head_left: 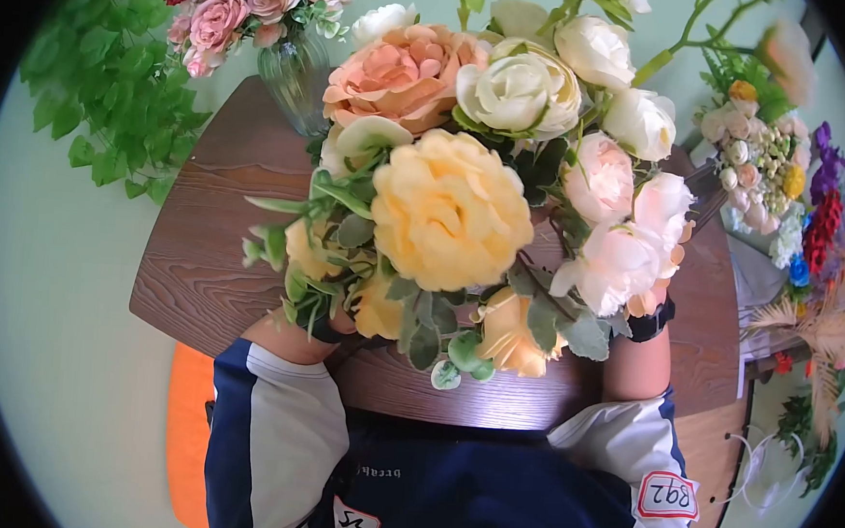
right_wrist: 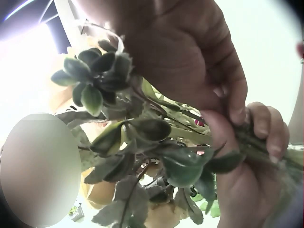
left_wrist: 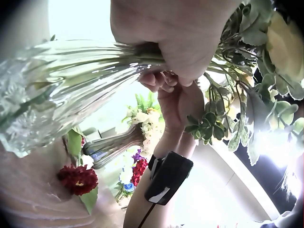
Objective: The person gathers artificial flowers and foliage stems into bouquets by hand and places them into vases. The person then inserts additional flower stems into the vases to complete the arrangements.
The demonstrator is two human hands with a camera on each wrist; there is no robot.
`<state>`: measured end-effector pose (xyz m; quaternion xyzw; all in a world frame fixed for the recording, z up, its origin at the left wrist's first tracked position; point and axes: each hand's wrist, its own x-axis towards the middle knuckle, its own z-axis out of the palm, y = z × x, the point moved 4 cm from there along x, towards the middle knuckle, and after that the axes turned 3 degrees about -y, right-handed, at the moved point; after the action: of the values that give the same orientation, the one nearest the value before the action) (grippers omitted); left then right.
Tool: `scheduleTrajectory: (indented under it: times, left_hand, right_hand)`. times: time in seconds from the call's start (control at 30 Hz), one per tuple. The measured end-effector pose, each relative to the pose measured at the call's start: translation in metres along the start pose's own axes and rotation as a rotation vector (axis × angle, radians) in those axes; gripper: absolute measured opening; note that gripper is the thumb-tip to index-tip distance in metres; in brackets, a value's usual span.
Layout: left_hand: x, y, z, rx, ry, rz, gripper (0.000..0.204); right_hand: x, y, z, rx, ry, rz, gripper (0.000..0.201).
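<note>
A large bouquet of artificial flowers, with a yellow bloom (head_left: 453, 211), a peach bloom (head_left: 400, 74) and white and pale pink ones, fills the middle of the head view and hides both hands there. In the left wrist view a ribbed clear glass vase (left_wrist: 80, 76) lies sideways across the picture, and my left hand (left_wrist: 175, 33) grips its neck. My right hand (right_wrist: 190, 57) curls its fingers onto the green stems (right_wrist: 190, 135) by the vase mouth, close against the left hand's fingers. Leaves (right_wrist: 185, 164) hang below the right hand.
The dark wooden table (head_left: 206, 251) lies under the bouquet. Another glass vase (head_left: 296, 77) with pink and purple flowers stands at its back left. More flowers (head_left: 752, 178) are at the right. A loose red flower (left_wrist: 78, 180) shows in the left wrist view. An orange chair (head_left: 188, 434) stands at left.
</note>
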<state>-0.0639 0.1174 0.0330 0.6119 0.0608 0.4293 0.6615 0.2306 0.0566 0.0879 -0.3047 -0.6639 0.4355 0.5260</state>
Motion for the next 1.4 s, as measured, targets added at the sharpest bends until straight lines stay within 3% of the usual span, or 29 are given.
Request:
scheduleTrajectory:
  times: [0.9, 1.13, 1.27, 1.37, 1.4]
  left_hand:
    - [0.025, 0.003, 0.015, -0.002, -0.039, 0.010, 0.034]
    - [0.028, 0.001, 0.019, -0.006, -0.035, 0.006, 0.033]
    - [0.028, 0.000, 0.021, -0.005, -0.031, 0.002, 0.033]
    - [0.029, 0.000, 0.023, -0.005, -0.028, 0.002, 0.033]
    - [0.029, 0.000, 0.023, -0.005, -0.027, 0.001, 0.033]
  right_hand:
    - [-0.026, 0.032, -0.002, -0.101, 0.065, 0.079, 0.037]
    - [0.031, -0.052, 0.049, -0.258, -0.218, -0.304, 0.041]
    - [0.031, -0.047, 0.045, -0.323, -0.186, -0.413, 0.037]
    - [0.028, -0.035, 0.037, -0.160, -0.119, -0.253, 0.036]
    - [0.032, -0.054, 0.042, -0.330, -0.180, -0.411, 0.036]
